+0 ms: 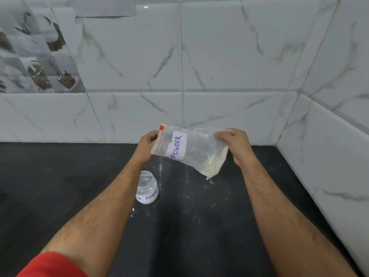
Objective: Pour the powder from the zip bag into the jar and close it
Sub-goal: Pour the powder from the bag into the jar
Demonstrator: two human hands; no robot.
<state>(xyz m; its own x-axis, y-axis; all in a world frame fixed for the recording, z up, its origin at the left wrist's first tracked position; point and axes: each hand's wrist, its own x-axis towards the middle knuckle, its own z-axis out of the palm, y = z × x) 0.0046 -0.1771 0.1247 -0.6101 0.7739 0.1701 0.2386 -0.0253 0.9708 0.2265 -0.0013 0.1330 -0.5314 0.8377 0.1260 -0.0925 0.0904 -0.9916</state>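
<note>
While both hands pinch the bag (189, 150), left hand (146, 145) at the zip end, right hand (236, 143) at the bottom, its mouth should come over the open jar (147, 186) below-left before tipping; powder (214, 166) sits low.

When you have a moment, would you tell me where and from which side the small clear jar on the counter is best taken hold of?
Probably round its labelled body, coming from the jar's right side. It stands upright on the dark counter, no lid visible on it, so a grip from above would cover the mouth. The left forearm crosses its left side, while both the left hand and right hand hold the zip bag.
</note>
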